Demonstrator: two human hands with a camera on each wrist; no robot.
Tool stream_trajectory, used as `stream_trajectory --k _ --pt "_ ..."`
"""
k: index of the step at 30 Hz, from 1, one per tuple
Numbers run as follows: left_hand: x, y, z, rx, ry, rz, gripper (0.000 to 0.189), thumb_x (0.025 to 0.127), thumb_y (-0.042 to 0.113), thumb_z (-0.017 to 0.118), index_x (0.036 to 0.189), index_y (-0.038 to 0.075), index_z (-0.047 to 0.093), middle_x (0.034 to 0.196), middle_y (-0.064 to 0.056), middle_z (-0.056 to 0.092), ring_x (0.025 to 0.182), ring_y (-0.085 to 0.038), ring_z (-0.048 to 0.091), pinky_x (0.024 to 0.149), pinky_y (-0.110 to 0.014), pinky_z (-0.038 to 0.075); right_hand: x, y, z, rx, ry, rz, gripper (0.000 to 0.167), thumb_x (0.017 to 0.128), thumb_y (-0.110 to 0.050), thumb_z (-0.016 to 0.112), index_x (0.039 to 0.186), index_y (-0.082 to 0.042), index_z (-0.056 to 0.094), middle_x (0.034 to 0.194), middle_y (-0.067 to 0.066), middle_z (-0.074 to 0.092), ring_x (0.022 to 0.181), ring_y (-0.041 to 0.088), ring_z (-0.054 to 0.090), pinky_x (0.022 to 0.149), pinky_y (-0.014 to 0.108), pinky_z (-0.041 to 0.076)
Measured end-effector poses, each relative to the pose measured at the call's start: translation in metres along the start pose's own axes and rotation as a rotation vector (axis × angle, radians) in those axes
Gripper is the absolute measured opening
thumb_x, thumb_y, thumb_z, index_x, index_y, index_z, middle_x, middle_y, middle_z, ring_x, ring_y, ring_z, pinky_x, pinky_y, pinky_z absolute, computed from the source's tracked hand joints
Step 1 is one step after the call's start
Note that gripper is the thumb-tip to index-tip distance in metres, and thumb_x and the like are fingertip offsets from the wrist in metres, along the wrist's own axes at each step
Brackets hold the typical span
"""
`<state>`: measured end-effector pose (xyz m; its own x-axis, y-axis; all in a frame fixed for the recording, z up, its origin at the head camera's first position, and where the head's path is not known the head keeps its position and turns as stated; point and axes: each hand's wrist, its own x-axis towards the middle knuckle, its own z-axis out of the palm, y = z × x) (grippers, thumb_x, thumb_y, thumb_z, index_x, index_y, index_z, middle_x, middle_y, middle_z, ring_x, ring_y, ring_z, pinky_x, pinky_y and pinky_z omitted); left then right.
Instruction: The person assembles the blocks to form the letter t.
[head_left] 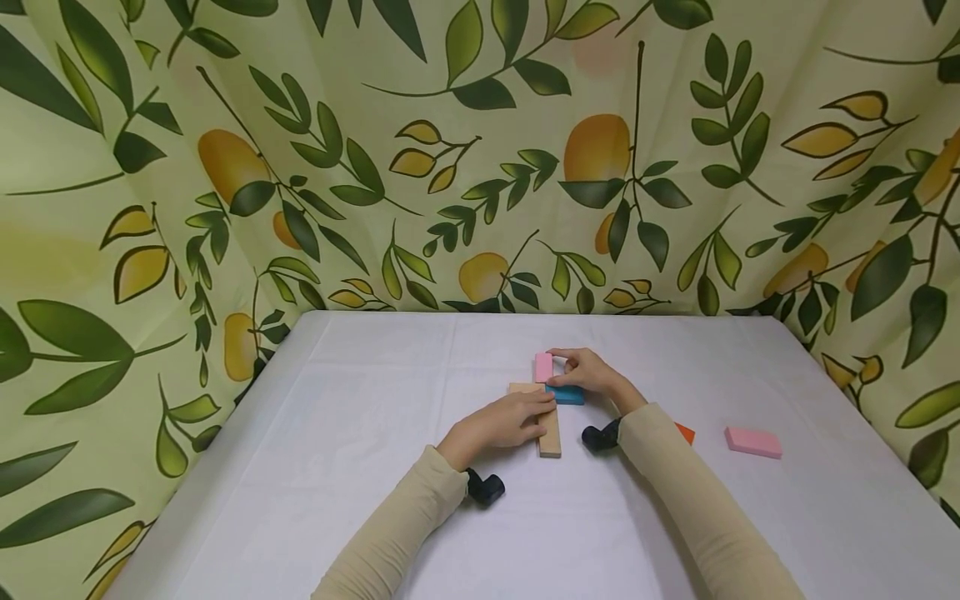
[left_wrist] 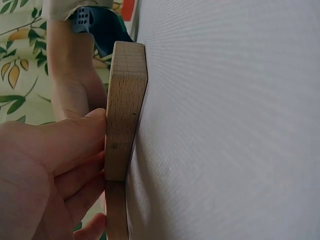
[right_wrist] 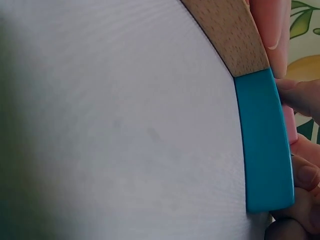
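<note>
Two plain wooden blocks meet mid-table: a long one [head_left: 551,440] pointing toward me and another [head_left: 523,387] across its far end, partly hidden by my left hand [head_left: 506,419]. That hand rests on them, its thumb touching the long block's upper edge in the left wrist view. Between thumb and forefinger, my right hand [head_left: 588,370] pinches a small pink block [head_left: 543,367] by its ends, just beyond the wooden ones. A blue block [right_wrist: 265,145] lies flat under the right hand, its end against wood in the right wrist view.
Off to the right on the white-covered table [head_left: 375,367] lies another pink block [head_left: 753,442]. An orange block [head_left: 686,432] shows partly behind the right sleeve. Dark wrist cameras hang below both wrists. A leaf-and-fruit patterned curtain [head_left: 480,208] stands behind the table.
</note>
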<state>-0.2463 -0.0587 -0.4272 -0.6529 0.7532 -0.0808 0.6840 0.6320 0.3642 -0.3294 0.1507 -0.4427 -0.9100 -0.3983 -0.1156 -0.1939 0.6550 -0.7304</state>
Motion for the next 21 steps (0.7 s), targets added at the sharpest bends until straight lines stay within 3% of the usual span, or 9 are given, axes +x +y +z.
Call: stream_trajectory --k 9,21 --pt "-0.0002 0.0014 -0.0013 0.001 -0.004 -0.014 0.050 0.099 0.025 0.053 0.145 0.009 0.043 0.157 -0.003 0.037 0.149 -0.016 0.031 0.122 -0.034 0.029 0.0014 -0.0015 -0.0013 -0.010 -0.029 0.033 0.070 0.085 -0.031 0.072 0.143 -0.004 0.044 0.069 0.000 0.038 0.069 0.015 0.039 0.059 0.022 0.029" --pt "0.0002 0.0003 -0.0005 -0.005 -0.008 -0.013 0.050 0.100 0.025 0.052 0.146 0.009 0.043 0.157 -0.004 0.037 0.149 -0.017 0.029 0.122 -0.034 0.029 0.0037 -0.0025 0.0007 -0.050 -0.028 0.080 0.064 0.090 -0.037 0.064 0.144 -0.009 0.044 0.092 0.012 0.050 0.088 0.022 0.045 0.066 0.026 0.033"
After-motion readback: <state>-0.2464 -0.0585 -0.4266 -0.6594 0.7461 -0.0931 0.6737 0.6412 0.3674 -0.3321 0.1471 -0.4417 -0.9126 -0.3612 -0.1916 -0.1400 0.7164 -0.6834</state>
